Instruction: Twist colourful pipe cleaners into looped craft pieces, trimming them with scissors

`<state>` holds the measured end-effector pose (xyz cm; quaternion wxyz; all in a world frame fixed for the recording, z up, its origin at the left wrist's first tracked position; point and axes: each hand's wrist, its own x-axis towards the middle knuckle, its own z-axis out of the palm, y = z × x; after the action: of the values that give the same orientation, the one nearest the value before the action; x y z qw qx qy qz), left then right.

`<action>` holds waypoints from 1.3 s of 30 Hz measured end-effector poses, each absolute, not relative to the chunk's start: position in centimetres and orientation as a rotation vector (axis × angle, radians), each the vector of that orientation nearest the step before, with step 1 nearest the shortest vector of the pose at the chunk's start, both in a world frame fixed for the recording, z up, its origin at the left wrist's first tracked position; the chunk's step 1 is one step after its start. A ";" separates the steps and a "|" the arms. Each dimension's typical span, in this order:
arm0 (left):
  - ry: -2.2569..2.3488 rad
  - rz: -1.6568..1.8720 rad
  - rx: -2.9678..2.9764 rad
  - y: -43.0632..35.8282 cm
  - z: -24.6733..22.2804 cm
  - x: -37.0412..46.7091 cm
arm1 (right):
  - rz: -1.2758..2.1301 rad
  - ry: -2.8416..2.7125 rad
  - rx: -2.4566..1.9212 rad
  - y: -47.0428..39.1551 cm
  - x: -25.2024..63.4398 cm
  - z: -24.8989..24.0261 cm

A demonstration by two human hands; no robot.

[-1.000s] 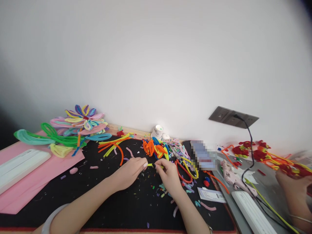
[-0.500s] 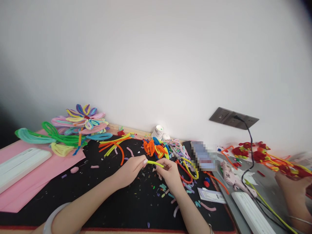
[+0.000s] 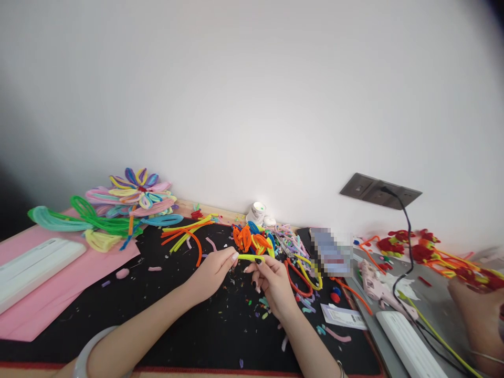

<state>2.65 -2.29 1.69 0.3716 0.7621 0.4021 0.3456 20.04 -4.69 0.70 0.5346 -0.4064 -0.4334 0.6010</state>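
A short yellow pipe cleaner (image 3: pixel 249 258) stretches between my hands above the black mat (image 3: pixel 173 336). My left hand (image 3: pixel 217 269) pinches its left end. The other end is gripped between thumb and fingers of my right hand (image 3: pixel 271 278), whose lower fingers are loosely curled. Just beyond them lies a heap of orange, blue and yellow pipe cleaner loops (image 3: pixel 252 239). Scattered clippings (image 3: pixel 264 304) surround my right hand. Left of the heap rest straight orange and yellow pipe cleaners (image 3: pixel 187 233).
A colourful pipe cleaner flower (image 3: pixel 142 191) lies at the back left, near a white device (image 3: pixel 43 268) on pink paper. To the right are a blurred phone (image 3: pixel 333 252), a pink glue gun (image 3: pixel 384 291), a cable (image 3: pixel 409 241) and another person's hand (image 3: pixel 474 307).
My right hand has turned slightly and shifted its grip on the yellow pipe cleaner, which now looks straighter. My left hand keeps its pinch. The view has shifted slightly.
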 end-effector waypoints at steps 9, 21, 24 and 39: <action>1.090 0.906 1.943 -2.0 1.2 2.6 | 1.285 -1.215 -1.075 -4.7 19.9 0.6; 1.100 0.824 1.939 -2.0 1.2 2.9 | 0.879 -1.542 -1.248 -5.8 19.7 1.9; 1.084 0.797 1.927 -2.0 1.4 2.8 | 0.870 -1.553 -1.255 -5.7 19.9 1.8; 0.826 0.623 1.938 -2.2 1.2 2.8 | 1.104 -1.386 -1.253 -5.1 19.5 0.9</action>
<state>2.84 -2.22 1.16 0.4549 0.7856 0.3348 0.2524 19.49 -5.14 0.92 0.4669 -0.5107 -0.5648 0.4497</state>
